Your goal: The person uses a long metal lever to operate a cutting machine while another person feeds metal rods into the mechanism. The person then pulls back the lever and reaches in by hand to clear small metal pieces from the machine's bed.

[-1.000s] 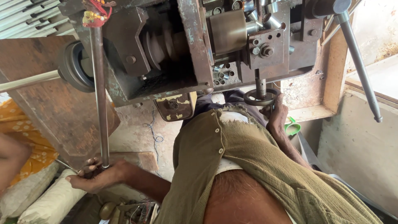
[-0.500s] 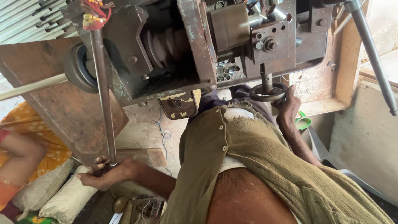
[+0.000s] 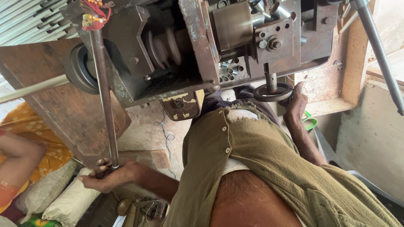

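left hand (image 3: 107,176): arm extended, fingers curled closed | right hand (image 3: 296,105): arm raised, fingers wrapped

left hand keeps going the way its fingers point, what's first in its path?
The left hand grips the lower end of the long metal lever rod, fingers pointing toward the picture's left. Going straight on, it would probably meet the white sacks first, then the other person's arm; depth is unclear.

Rough, worn concrete floor (image 3: 147,126) under daylight. Wooden frame (image 3: 353,54) against a pale wall (image 3: 370,134). Corrugated metal sheeting (image 3: 21,17) top left. 2 stuffed white sacks (image 3: 54,197) lower left.
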